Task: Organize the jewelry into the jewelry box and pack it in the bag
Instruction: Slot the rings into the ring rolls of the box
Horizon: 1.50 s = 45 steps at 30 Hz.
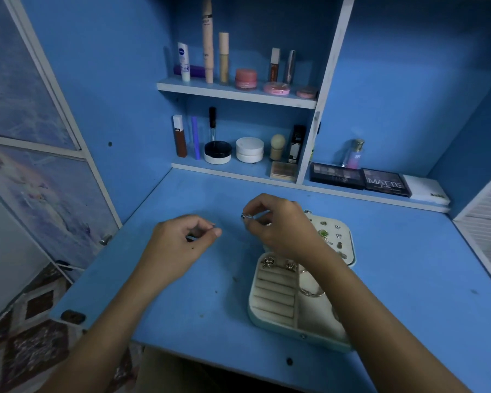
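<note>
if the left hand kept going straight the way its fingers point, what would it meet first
Probably the right hand, pinching a small dark-tipped silver piece of jewelry. The left hand points right across the bare blue desk; depth is unclear.

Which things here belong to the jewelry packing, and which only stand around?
Belong to the job:
- open jewelry box on the desk
- small jewelry piece pinched by the right hand
- left hand, fingers curled; what it holds is unclear
- earrings on the lid

Just lying about:
- cosmetics on the shelves
- eyeshadow palettes
- perfume bottle

No bag is visible.
</note>
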Motion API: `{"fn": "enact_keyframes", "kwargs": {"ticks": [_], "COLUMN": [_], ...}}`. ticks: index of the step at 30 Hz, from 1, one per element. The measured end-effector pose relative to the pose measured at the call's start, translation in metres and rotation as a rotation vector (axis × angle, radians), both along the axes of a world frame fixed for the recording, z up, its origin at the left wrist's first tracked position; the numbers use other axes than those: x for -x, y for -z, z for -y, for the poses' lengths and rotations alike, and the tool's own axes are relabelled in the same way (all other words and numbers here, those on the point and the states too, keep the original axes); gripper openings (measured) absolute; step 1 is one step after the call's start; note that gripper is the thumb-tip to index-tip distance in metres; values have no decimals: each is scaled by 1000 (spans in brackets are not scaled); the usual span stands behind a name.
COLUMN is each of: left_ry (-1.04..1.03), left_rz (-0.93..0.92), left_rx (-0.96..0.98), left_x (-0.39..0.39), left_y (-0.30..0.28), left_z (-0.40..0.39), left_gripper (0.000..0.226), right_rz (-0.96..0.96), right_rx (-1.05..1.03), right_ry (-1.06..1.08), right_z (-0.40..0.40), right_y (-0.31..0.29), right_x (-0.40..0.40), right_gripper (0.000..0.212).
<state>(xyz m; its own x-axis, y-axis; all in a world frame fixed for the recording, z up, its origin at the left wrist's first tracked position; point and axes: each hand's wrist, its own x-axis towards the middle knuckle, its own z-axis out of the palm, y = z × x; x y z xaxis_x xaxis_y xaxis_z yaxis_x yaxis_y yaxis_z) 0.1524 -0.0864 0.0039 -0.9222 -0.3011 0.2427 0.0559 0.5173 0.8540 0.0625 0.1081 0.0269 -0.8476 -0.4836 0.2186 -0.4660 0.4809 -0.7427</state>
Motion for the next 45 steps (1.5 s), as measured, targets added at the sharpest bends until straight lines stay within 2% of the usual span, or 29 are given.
{"fn": "enact_keyframes", "kwargs": {"ticks": [3, 6, 10, 15, 20, 27, 30, 33, 45], "left_ry": [99, 160, 258, 326, 411, 430, 466, 493, 584], "left_rz": [-6, 41, 14, 22, -71, -47, -55, -87, 29], "left_rx": [3, -65, -6, -20, 174, 306, 309, 325, 496], "left_x": [0, 0, 0, -2, -6, -13, -14, -14, -8], "left_y": [-3, -5, -4, 1, 0, -3, -4, -3, -8], "left_z": [-13, -26, -37, -44, -49, -51, -53, -53, -53], "left_gripper": [14, 17, 23, 23, 18, 22, 17, 16, 12], "right_rz": [-8, 8, 91, 82, 57, 53, -7, -175, -240], "right_rx": [38, 45, 135, 173, 159, 156, 115, 72, 67], "right_ry": [27, 69, 109, 134, 142, 164, 158, 120, 101], "right_z": [-17, -30, -44, -55, -66, -76, -79, -82, -87], "right_y": [-3, -5, -8, -4, 6, 10, 13, 19, 27], "right_x": [-6, -13, -25, -36, -46, -58, -60, -59, -61], "right_gripper": [15, 13, 15, 19, 22, 24, 19, 18, 20]}}
